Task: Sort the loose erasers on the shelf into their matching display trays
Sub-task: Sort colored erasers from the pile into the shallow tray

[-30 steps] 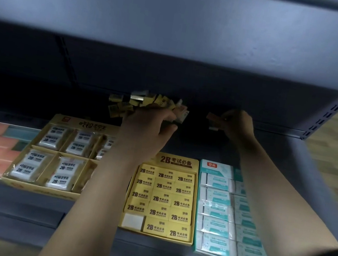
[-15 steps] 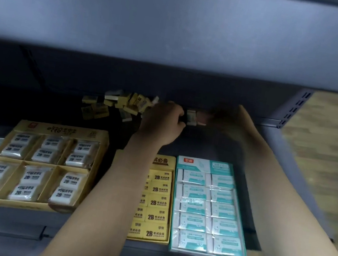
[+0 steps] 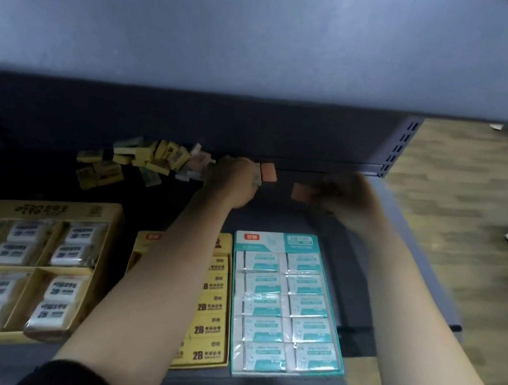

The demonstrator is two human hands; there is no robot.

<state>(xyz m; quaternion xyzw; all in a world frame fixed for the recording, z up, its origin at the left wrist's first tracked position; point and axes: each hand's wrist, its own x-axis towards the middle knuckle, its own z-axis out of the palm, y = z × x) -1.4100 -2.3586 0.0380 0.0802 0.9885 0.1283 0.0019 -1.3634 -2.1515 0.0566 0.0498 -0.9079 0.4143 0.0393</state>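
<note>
While the pile of yellow erasers lay heaped at the back of the shelf, the sorting appeared, as a judgement, to be far from finished: most loose stock was unsorted, and only the orange pieces were in hand.

Left hand: grip curled, pinching an orange eraser at the fingertips, just right of the pile.

Right hand: motion-blurred. A second orange eraser sat at its fingertips, but whether the grip pinched it could not be told.

Counts:
- **Trays:** three stood along the front edge.
- **Tan tray:** it held wrapped white erasers, two to a compartment. Five compartments showed fully and a sixth was cut by the frame edge.
- **Yellow tray:** it was largely hidden by the left forearm. One column of five labelled erasers showed.
- **Teal tray:** it held ten packs, in two columns of five, and looked full.
- **Orange erasers:** two were visible, and no tray matching them was in view.
- **Loose yellow erasers:** there were more than ten, too jumbled for an exact count.

The pile had yet to go to the yellow tray.
</note>
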